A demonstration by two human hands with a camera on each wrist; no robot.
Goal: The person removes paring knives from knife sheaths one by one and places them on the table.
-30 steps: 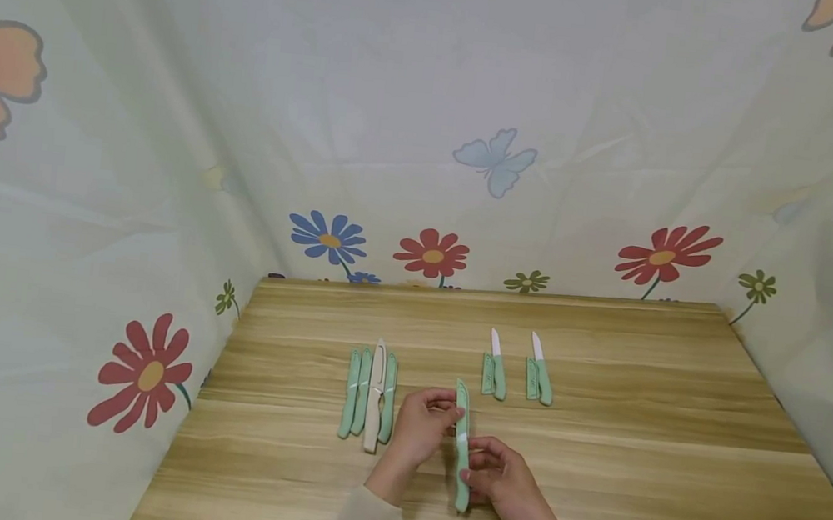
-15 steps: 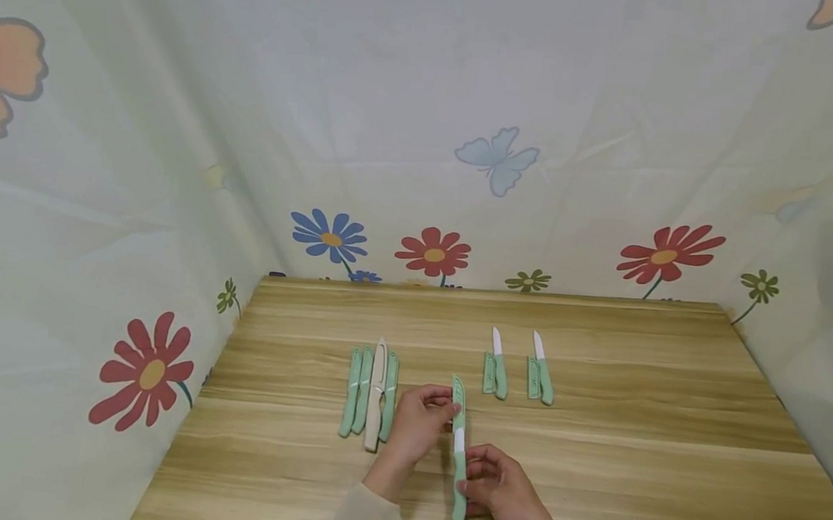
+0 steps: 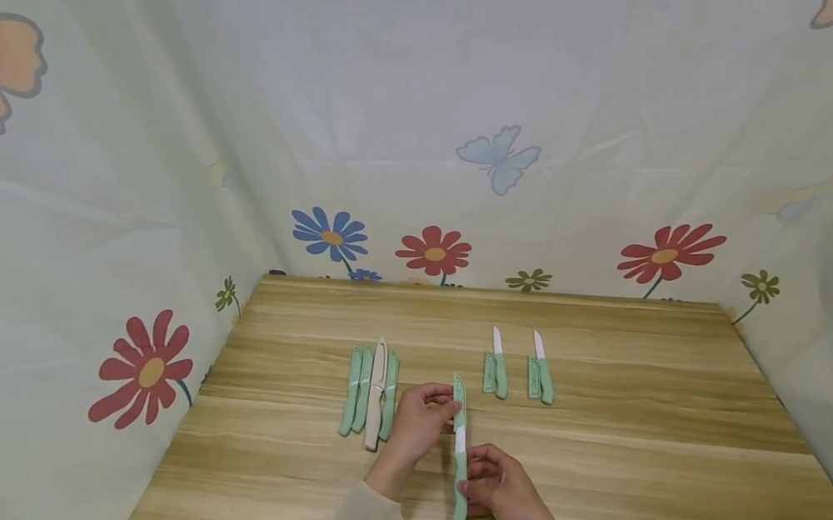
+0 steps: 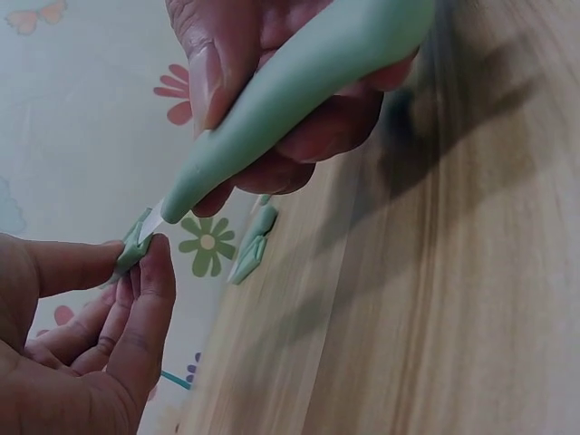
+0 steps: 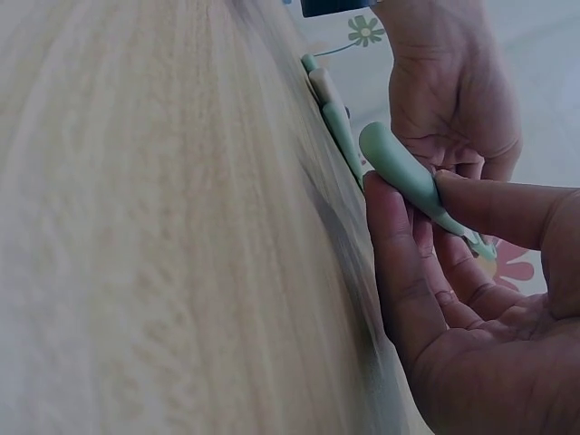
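Observation:
A small green-handled knife [image 3: 459,490] is held over the wooden table [image 3: 630,465]. My right hand [image 3: 472,485] grips its handle [image 4: 299,100] [image 5: 399,172]. My left hand [image 3: 446,403] pinches the green sheath [image 3: 459,393] [image 4: 136,246] at the blade's far end. The sheath is partly slid off, so a short stretch of white blade [image 3: 459,440] [image 4: 156,217] shows between sheath and handle. In the right wrist view the left hand [image 5: 453,82] is behind the knife, and the sheath is mostly hidden by fingers.
Left of my hands lies a tight row of sheathed knives [image 3: 370,389] [image 5: 328,104], three green and one beige. Further back right lie two bare knives [image 3: 498,367] [image 3: 541,371], each with its green sheath beside it. Flower-printed cloth walls surround the table.
The sheath has slid away from the handle, and a strip of white blade now shows where the knife was fully covered a second ago. Both hands have kept their grips.

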